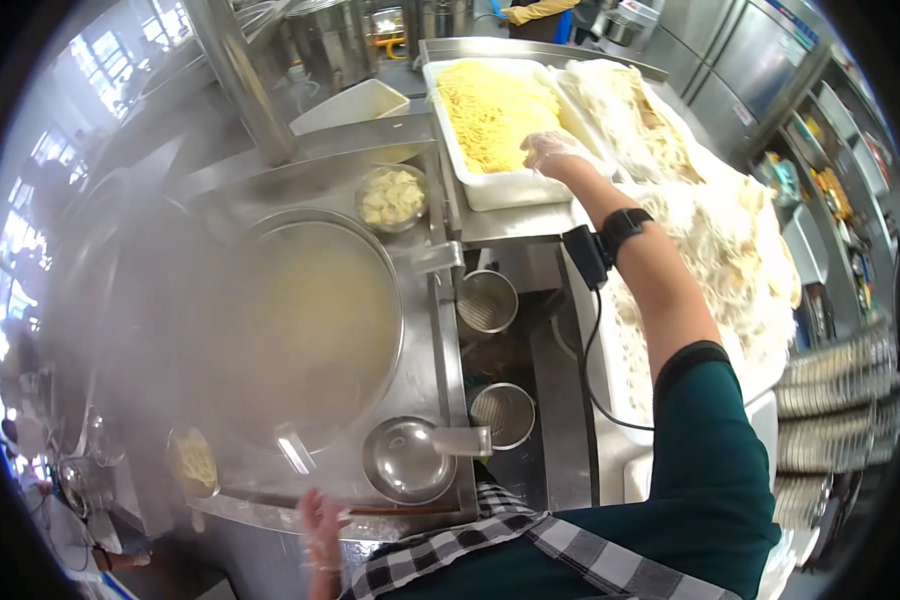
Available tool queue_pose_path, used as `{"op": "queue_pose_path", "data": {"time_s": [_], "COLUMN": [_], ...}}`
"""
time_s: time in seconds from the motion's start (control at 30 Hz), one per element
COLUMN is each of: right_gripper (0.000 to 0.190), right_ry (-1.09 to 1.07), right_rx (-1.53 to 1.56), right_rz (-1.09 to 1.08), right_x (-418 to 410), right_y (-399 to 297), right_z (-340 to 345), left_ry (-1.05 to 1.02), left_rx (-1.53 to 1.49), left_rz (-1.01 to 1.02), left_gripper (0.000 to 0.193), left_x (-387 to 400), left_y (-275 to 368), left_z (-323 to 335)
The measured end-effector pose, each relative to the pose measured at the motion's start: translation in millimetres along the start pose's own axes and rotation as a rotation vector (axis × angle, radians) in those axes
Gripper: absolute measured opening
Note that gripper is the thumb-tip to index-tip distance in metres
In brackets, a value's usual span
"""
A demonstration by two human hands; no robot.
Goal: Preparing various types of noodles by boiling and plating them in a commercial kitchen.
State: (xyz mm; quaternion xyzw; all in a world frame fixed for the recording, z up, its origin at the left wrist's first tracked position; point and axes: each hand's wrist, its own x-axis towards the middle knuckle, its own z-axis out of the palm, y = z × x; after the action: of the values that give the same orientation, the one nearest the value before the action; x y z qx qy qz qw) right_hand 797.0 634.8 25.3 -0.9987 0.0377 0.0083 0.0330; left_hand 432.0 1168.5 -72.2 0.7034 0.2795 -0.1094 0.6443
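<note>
My right hand [553,151], in a clear plastic glove, reaches to the near right part of a white plastic tub [487,193] filled with yellow noodles [487,105]. Its fingers curl down at the noodles, and whether they grip any is hard to see. Gloved as well and a little blurred, my left hand [321,529] is raised by the front edge of the steel stove, fingers apart and holding nothing. Beyond it, a large round pot [322,315] steams heavily. A steel bowl [409,459] sits at the pot's near right.
A bowl of pale, folded dough pieces [394,196] stands behind the pot. Two mesh strainer baskets [487,301] hang in the gap beside the stove. Pale noodles [720,255] heap under my right arm. Stacked wire trays [836,382] rise at right. Another person's gloved arm [540,11] shows at the top.
</note>
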Motion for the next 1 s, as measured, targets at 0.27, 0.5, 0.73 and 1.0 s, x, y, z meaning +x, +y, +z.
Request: {"op": "queue_pose_path", "data": {"time_s": [0.27,0.5,0.73,1.0], "right_gripper": [0.038,0.019,0.030,0.036], "right_ry": [-0.214,0.113,-0.263,-0.026], "right_rx": [-0.280,-0.169,0.039,0.306], "right_rz": [-0.046,-0.496,-0.113,-0.068], "right_x": [79,111,149,111], "right_y": [-25,75,116,89], "right_z": [56,-24,0,-7], "left_ry": [0.487,0.051,-0.275,-0.500], "left_rx": [0.377,0.272,0.663,1.008], "left_rz": [0.717,0.793,0.856,1.083], "left_gripper": [0.029,0.028,0.031,0.044], "left_x": [22,79,157,173], "left_y": [197,325,378,383], "left_z": [-2,118,272,410]}}
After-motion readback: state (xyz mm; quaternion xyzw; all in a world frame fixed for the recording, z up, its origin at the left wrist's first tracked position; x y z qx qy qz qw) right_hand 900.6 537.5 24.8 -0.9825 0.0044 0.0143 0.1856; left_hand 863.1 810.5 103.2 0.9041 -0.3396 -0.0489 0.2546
